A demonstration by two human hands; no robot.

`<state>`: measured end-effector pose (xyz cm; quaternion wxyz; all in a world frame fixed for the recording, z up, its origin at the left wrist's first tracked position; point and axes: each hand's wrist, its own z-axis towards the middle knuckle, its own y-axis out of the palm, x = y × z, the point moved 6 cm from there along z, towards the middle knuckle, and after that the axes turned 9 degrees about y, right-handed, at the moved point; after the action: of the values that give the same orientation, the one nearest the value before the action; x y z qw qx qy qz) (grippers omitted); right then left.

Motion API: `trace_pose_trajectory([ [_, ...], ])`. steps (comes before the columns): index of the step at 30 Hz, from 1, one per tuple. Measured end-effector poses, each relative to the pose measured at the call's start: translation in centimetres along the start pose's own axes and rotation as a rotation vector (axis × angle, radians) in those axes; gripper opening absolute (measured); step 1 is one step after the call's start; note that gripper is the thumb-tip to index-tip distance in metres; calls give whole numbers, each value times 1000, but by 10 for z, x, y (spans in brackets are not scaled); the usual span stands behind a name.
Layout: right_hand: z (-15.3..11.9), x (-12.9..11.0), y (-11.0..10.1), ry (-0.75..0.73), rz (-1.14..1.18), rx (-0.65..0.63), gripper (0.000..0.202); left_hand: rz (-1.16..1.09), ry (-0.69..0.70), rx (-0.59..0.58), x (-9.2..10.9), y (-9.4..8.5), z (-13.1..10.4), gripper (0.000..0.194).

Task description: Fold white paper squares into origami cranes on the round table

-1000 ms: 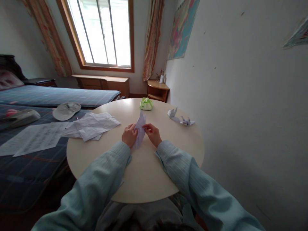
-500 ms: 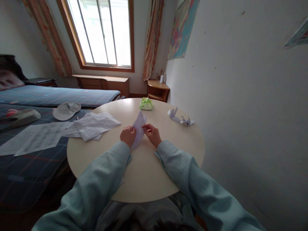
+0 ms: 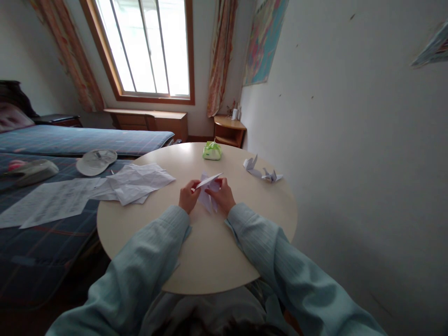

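Observation:
A partly folded sheet of pale paper [image 3: 207, 199] is held between my two hands above the middle of the round table [image 3: 217, 252]. My left hand [image 3: 189, 196] is closed on its left edge, thumb and fingers pinching near the fold. On the other side my right hand [image 3: 224, 195] grips the paper, with the thumb stretched in under the upper flap. That flap lies nearly level, while lower points of the paper hang down between the hands. Some fingertips are hidden behind the paper.
Two folded paper figures, one a bird shape [image 3: 250, 164] and one smaller [image 3: 271, 176], stand at the table's right. A green tissue pack [image 3: 212, 151] sits at the back. Creased sheets [image 3: 136, 183] cover the left edge, near a cap [image 3: 96, 162] on the bed. A wall rises on the right.
The paper has turned from standing upright to having a level flap on top, with points spread below. My right hand has moved in around it, and my left hand has shifted its hold.

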<state>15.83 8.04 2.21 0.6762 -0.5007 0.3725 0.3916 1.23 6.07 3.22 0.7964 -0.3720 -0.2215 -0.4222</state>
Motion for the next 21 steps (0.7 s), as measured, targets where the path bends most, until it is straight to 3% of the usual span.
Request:
trace_pose_trajectory([
  [6, 3, 3, 0, -33, -46, 23, 34, 39, 9, 8, -2, 1, -1, 15],
  [13, 1, -8, -7, -129, 18, 46, 5, 156, -69, 94, -9, -9, -1, 15],
  [21, -1, -11, -19, -62, 120, 147, 11, 247, -160, 101, -8, -15, -1, 13],
])
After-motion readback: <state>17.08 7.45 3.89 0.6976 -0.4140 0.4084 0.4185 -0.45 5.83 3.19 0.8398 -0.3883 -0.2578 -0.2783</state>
